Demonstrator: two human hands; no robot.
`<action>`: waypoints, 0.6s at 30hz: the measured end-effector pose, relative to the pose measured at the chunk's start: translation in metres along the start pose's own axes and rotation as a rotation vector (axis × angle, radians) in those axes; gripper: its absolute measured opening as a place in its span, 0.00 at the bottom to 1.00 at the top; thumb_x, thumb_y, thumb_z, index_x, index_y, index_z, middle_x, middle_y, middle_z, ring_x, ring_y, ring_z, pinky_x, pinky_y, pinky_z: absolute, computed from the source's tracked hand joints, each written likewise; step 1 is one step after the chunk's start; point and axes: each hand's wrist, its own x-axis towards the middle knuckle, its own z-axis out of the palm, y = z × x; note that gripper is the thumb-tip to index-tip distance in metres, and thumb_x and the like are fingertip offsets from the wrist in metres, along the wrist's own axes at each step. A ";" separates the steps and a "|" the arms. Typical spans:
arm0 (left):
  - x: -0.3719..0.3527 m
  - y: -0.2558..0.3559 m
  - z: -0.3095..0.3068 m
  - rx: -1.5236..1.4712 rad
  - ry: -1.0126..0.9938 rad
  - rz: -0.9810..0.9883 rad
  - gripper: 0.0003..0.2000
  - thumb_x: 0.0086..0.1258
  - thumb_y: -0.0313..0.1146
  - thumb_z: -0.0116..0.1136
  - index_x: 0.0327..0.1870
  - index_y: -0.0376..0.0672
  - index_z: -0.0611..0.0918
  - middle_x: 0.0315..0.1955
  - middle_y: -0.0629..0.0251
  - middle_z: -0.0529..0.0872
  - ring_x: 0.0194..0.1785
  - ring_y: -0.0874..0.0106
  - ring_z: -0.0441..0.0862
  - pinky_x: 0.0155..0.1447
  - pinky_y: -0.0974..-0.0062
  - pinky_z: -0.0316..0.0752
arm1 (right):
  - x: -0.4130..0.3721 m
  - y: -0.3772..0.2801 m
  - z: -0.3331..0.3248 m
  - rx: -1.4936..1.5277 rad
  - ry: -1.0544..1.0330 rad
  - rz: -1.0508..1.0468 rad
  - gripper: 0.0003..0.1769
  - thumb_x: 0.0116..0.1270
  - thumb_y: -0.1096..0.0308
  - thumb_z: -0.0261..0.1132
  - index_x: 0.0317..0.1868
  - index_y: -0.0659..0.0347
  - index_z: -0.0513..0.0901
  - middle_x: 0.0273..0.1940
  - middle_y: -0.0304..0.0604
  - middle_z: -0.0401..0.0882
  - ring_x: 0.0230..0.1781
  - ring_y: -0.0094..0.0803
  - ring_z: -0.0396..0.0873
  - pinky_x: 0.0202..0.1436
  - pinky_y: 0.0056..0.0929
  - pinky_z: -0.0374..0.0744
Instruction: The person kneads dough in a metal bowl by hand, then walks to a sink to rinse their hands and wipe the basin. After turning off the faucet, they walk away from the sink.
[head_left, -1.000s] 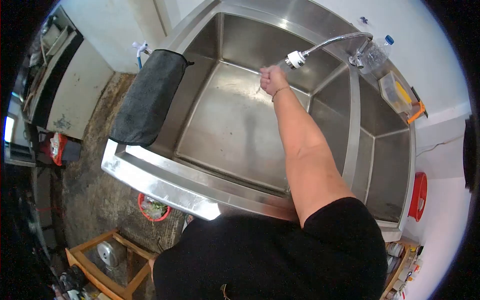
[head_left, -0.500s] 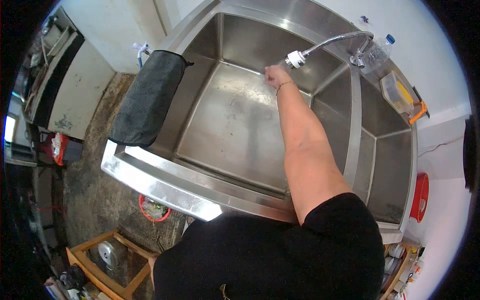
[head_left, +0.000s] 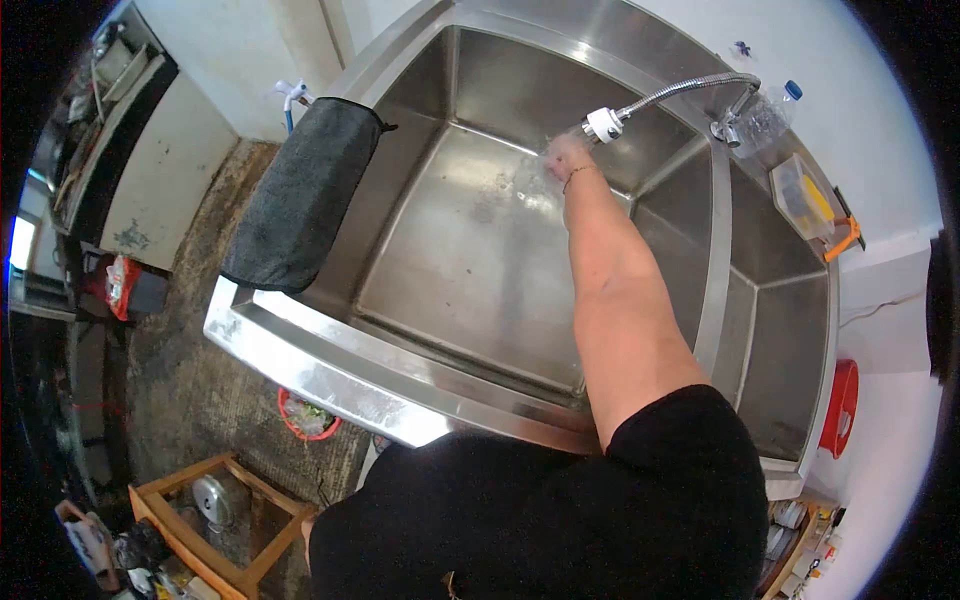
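My right hand (head_left: 568,157) is stretched over the large sink basin (head_left: 470,270), right under the white faucet head (head_left: 603,125). Water seems to splash around the fingers, and the blur hides how they are held. A thin bracelet (head_left: 573,178) circles the wrist. The flexible metal faucet neck (head_left: 680,88) curves from its base at the back wall down to the head. Only a sliver of skin shows at my left side, by the black shirt; my left hand itself is out of view.
A dark grey cloth (head_left: 305,195) drapes over the basin's left rim. Behind the second basin (head_left: 785,340) stand a plastic bottle (head_left: 770,120) and a clear container (head_left: 800,200). A wooden frame (head_left: 180,485) and a red basket (head_left: 310,432) are on the floor at left.
My right hand remains beneath the faucet head, with more splash around it. The whole view has shifted slightly, so the sink appears a little further right.
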 end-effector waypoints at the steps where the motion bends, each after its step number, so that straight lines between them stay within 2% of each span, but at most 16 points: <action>1: 0.000 -0.001 0.001 0.001 0.000 -0.001 0.08 0.52 0.33 0.63 0.26 0.36 0.83 0.25 0.51 0.84 0.28 0.58 0.81 0.40 0.63 0.76 | 0.002 0.003 0.003 0.151 0.006 0.090 0.14 0.66 0.58 0.52 0.41 0.54 0.81 0.38 0.42 0.82 0.37 0.40 0.80 0.31 0.39 0.77; 3: -0.001 -0.003 -0.001 -0.001 0.000 0.000 0.08 0.52 0.33 0.63 0.26 0.36 0.83 0.25 0.51 0.84 0.28 0.58 0.81 0.40 0.63 0.76 | 0.002 0.000 -0.003 0.549 0.033 0.288 0.14 0.66 0.57 0.52 0.40 0.55 0.81 0.39 0.43 0.82 0.37 0.39 0.81 0.31 0.39 0.77; 5: -0.001 -0.003 0.000 -0.006 0.000 0.002 0.08 0.52 0.33 0.63 0.26 0.36 0.83 0.25 0.51 0.84 0.28 0.58 0.81 0.40 0.63 0.76 | -0.004 -0.014 -0.019 1.373 0.129 0.764 0.15 0.66 0.57 0.52 0.38 0.56 0.81 0.41 0.44 0.82 0.38 0.39 0.81 0.32 0.39 0.77; 6: -0.001 -0.003 0.000 -0.006 -0.002 0.002 0.08 0.52 0.33 0.63 0.26 0.36 0.83 0.25 0.51 0.84 0.28 0.58 0.81 0.40 0.63 0.76 | -0.006 -0.021 -0.026 1.595 0.220 0.946 0.15 0.66 0.56 0.53 0.38 0.57 0.81 0.41 0.45 0.82 0.38 0.38 0.81 0.32 0.39 0.77; 8: -0.002 -0.004 0.000 -0.005 0.003 0.004 0.08 0.52 0.33 0.63 0.26 0.36 0.83 0.25 0.51 0.84 0.28 0.58 0.81 0.40 0.63 0.76 | -0.009 -0.032 -0.036 1.740 0.374 1.134 0.16 0.66 0.56 0.53 0.36 0.58 0.80 0.43 0.46 0.82 0.39 0.38 0.81 0.32 0.39 0.77; 9: -0.001 -0.004 0.002 -0.005 -0.002 0.008 0.08 0.52 0.33 0.63 0.26 0.36 0.83 0.25 0.51 0.84 0.28 0.58 0.81 0.40 0.63 0.76 | -0.012 -0.034 -0.037 1.740 0.373 1.135 0.16 0.66 0.56 0.53 0.36 0.58 0.80 0.43 0.46 0.82 0.39 0.38 0.81 0.32 0.39 0.77; 14: -0.001 -0.005 0.003 -0.006 -0.004 0.008 0.08 0.52 0.33 0.63 0.26 0.36 0.83 0.25 0.51 0.84 0.28 0.59 0.81 0.39 0.63 0.76 | -0.025 -0.038 -0.036 1.335 0.228 0.806 0.14 0.63 0.63 0.56 0.41 0.67 0.78 0.42 0.54 0.80 0.39 0.40 0.82 0.35 0.39 0.79; 15: -0.001 -0.005 0.003 -0.005 -0.004 0.008 0.08 0.52 0.33 0.63 0.26 0.36 0.83 0.24 0.51 0.84 0.28 0.59 0.81 0.39 0.63 0.76 | -0.026 -0.037 -0.038 1.335 0.227 0.806 0.14 0.63 0.63 0.56 0.41 0.67 0.78 0.42 0.54 0.80 0.39 0.40 0.82 0.35 0.39 0.79; 17: -0.002 -0.003 0.003 -0.008 -0.006 0.010 0.08 0.52 0.33 0.63 0.26 0.36 0.83 0.24 0.51 0.84 0.28 0.59 0.81 0.39 0.63 0.76 | -0.028 -0.034 -0.043 1.098 -0.134 0.573 0.15 0.59 0.68 0.59 0.42 0.71 0.77 0.41 0.59 0.81 0.44 0.44 0.81 0.42 0.39 0.79; 18: -0.003 -0.002 0.003 -0.006 -0.007 0.011 0.08 0.52 0.33 0.63 0.26 0.36 0.83 0.24 0.51 0.84 0.27 0.59 0.81 0.39 0.63 0.76 | -0.014 -0.023 -0.019 1.098 -0.134 0.574 0.15 0.59 0.68 0.59 0.42 0.71 0.77 0.41 0.59 0.81 0.44 0.44 0.81 0.42 0.39 0.79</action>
